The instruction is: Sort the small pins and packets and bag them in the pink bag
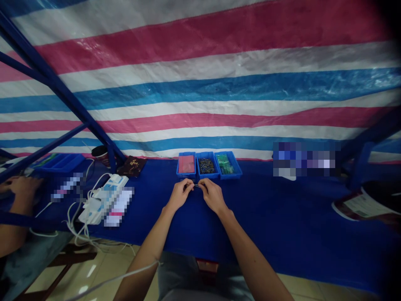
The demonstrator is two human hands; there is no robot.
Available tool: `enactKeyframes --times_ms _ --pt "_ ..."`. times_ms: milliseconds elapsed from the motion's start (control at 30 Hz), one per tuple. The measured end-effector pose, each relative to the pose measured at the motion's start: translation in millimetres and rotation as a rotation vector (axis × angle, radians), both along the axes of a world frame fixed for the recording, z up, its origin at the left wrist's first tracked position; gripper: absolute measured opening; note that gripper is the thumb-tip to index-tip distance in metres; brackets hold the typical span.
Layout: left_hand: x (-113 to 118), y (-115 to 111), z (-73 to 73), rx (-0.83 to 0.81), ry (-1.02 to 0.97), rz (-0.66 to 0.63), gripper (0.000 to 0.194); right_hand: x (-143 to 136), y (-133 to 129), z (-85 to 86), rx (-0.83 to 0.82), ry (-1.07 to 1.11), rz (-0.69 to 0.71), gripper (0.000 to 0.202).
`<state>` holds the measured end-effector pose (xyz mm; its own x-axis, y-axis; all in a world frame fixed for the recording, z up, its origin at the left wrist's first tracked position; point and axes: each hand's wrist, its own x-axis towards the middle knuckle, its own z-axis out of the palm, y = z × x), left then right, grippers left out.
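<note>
In front of me, over the blue table (266, 225), my left hand (179, 195) and my right hand (214, 195) nearly meet, fingertips pinched. Between them is a small thin metal piece (196, 185), held from both sides; its exact kind is too small to make out. Just beyond my fingers three blue bins stand side by side. Pink sheets (186, 163) fill the left bin (187, 176). Many small screw-like metal pieces (206, 166) lie in the middle bin (209, 176). Small green packets (225, 164) are in the right bin (231, 176).
Left of me lie a white power strip (108, 196) with tangled cables, a pixelated item (117, 209) and a dark brown packet (132, 166). A co-worker's hand (23, 190) is farther left. A bucket-like container (369, 202) stands right. Striped sheeting (200, 92) hangs behind.
</note>
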<state>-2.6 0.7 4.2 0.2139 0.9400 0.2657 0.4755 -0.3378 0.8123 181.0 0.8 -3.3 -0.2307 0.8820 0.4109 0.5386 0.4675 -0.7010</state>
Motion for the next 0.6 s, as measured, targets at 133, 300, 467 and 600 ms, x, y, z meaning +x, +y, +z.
enactKeyframes --times_ms 133,300,467,600 --pt "0.0 0.2 0.0 -0.002 0.004 0.003 0.025 -0.1 -0.1 0.1 -0.001 -0.019 -0.018 0.019" --pt "0.2 1.5 -2.4 -0.003 -0.003 -0.002 0.022 -0.3 0.5 -1.9 -0.009 -0.048 -0.04 0.02" --pt "0.0 1.7 -3.4 -0.009 0.0 -0.002 0.02 -0.2 0.8 -3.4 0.002 -0.074 -0.061 0.021" --pt "0.3 0.7 -1.1 -0.013 0.004 -0.004 0.02 -0.4 0.4 -2.8 0.01 -0.103 -0.076 0.026"
